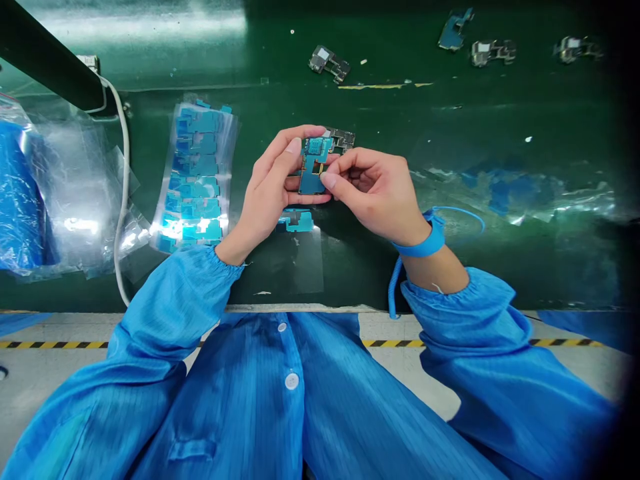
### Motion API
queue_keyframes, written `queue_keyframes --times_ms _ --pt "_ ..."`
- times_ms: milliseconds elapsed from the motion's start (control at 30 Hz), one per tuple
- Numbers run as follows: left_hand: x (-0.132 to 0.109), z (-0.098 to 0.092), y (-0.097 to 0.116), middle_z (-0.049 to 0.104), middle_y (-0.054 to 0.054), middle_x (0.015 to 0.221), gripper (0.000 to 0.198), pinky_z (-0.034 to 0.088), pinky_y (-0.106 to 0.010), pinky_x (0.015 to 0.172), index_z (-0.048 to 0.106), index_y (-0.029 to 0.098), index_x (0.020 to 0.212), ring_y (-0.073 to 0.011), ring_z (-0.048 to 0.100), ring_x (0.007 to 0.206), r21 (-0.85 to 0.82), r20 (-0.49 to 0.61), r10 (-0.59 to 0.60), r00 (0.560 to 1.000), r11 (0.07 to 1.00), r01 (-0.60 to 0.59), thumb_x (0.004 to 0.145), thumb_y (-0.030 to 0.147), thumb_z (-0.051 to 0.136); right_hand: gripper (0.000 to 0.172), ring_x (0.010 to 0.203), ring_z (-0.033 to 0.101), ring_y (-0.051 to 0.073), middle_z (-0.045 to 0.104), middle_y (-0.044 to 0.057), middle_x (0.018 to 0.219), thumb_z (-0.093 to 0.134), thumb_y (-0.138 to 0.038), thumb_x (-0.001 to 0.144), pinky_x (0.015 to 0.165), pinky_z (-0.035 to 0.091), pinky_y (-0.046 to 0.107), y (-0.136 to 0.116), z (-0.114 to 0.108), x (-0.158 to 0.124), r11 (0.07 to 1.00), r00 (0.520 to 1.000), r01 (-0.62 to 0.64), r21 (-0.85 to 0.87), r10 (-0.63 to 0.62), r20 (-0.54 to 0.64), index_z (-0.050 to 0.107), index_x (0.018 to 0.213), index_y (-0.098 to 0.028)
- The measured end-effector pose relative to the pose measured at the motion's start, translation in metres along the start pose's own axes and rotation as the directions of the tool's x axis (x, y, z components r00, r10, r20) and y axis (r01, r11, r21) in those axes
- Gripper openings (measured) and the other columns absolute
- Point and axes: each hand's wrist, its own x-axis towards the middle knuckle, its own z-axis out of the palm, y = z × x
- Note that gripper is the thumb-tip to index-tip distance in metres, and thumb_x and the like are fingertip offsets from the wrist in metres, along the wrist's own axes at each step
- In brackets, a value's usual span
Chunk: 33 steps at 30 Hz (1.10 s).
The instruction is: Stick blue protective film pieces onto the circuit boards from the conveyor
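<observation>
A small blue-green circuit board is held upright over the green table. My left hand grips it from the left, thumb near its top and fingers behind it. The thumb and forefinger of my right hand are pinched together at the board's lower right edge; whether anything thin is between them is too small to tell. Just behind the board, partly hidden, is a dark circuit board. A blue film piece on a clear sheet lies below my hands.
Clear sheets with blue film pieces lie left of my hands, beside a white cable and a plastic bag. More boards lie at the back and back right. A blue coiled cord hangs from my right wristband.
</observation>
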Motion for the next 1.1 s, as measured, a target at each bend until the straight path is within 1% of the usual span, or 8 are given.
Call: queue_keyframes --times_ms 233,400,500,600,667,800,967,1100 --pt "-0.003 0.001 0.005 0.083 -0.004 0.137 0.052 0.074 -0.043 0.092 0.068 0.036 0.145 -0.0311 0.082 0.124 0.032 0.003 -0.017 1.0 0.999 0.017 0.105 0.066 0.057 0.037 0.095 0.074 0.024 0.074 0.004 0.089 0.089 -0.057 0.096 0.084 0.066 0.039 0.004 0.001 0.0 1.0 1.0 0.004 0.002 -0.004 -0.012 0.074 0.086 -0.024" --pt "-0.002 0.001 0.003 0.085 0.0 0.131 0.04 0.075 -0.046 0.091 0.072 0.038 0.131 -0.0309 0.082 0.116 -0.049 0.0 -0.016 1.0 0.999 0.016 0.101 0.064 0.066 0.038 0.091 0.073 0.023 0.074 0.003 0.088 0.089 -0.057 0.096 0.081 0.066 0.038 0.004 0.001 -0.001 1.0 1.0 0.004 0.005 -0.004 -0.011 0.074 0.086 -0.024" --pt "-0.001 0.001 0.002 0.085 0.002 0.13 0.04 0.074 -0.048 0.092 0.073 0.039 0.131 -0.033 0.081 0.117 -0.066 0.002 -0.009 1.0 0.998 0.009 0.099 0.062 0.068 0.037 0.09 0.073 0.022 0.074 0.003 0.088 0.089 -0.057 0.096 0.081 0.066 0.038 0.004 0.001 -0.001 1.0 1.0 -0.001 -0.006 0.0 -0.012 0.073 0.086 -0.024" --pt "-0.002 0.002 0.005 0.083 0.001 0.136 0.045 0.073 -0.047 0.096 0.072 0.038 0.139 -0.0334 0.079 0.128 -0.025 -0.016 -0.044 0.999 0.999 0.044 0.101 0.063 0.063 0.037 0.091 0.073 0.023 0.074 0.003 0.088 0.088 -0.056 0.096 0.081 0.065 0.038 0.003 0.001 -0.001 1.0 1.0 -0.002 -0.012 0.002 -0.01 0.072 0.086 -0.025" --pt "-0.005 0.004 0.009 0.083 -0.001 0.136 0.046 0.074 -0.044 0.097 0.071 0.037 0.14 -0.0318 0.08 0.129 -0.009 -0.024 -0.062 0.998 0.998 0.062 0.103 0.062 0.062 0.037 0.093 0.074 0.023 0.074 0.004 0.088 0.088 -0.056 0.096 0.082 0.066 0.039 0.003 0.001 -0.001 1.0 1.0 -0.002 -0.014 0.002 -0.011 0.072 0.085 -0.025" --pt "-0.007 0.006 0.014 0.084 -0.004 0.13 0.038 0.075 -0.041 0.092 0.071 0.033 0.134 -0.0297 0.083 0.12 -0.042 -0.028 -0.046 0.999 0.998 0.045 0.106 0.057 0.063 0.037 0.099 0.075 0.024 0.074 0.004 0.09 0.089 -0.056 0.096 0.086 0.067 0.039 0.003 0.001 -0.001 1.0 1.0 -0.001 -0.014 0.001 -0.022 0.073 0.085 -0.025" --pt "-0.007 0.007 0.014 0.084 -0.002 0.131 0.035 0.074 -0.038 0.092 0.071 0.035 0.133 -0.028 0.084 0.119 -0.043 -0.03 -0.068 0.997 0.997 0.067 0.106 0.056 0.06 0.035 0.095 0.075 0.023 0.074 0.004 0.089 0.09 -0.052 0.096 0.084 0.068 0.039 0.003 0.001 -0.001 1.0 1.0 -0.004 -0.007 0.004 -0.016 0.073 0.085 -0.024" --pt "-0.007 0.008 0.013 0.085 -0.003 0.127 0.034 0.075 -0.039 0.091 0.072 0.034 0.131 -0.0276 0.085 0.113 -0.065 -0.028 -0.047 0.999 0.997 0.045 0.107 0.054 0.062 0.032 0.094 0.075 0.023 0.074 0.003 0.089 0.091 -0.049 0.097 0.083 0.068 0.039 0.004 0.0 -0.001 1.0 1.0 -0.012 -0.004 0.012 -0.013 0.074 0.087 -0.024"
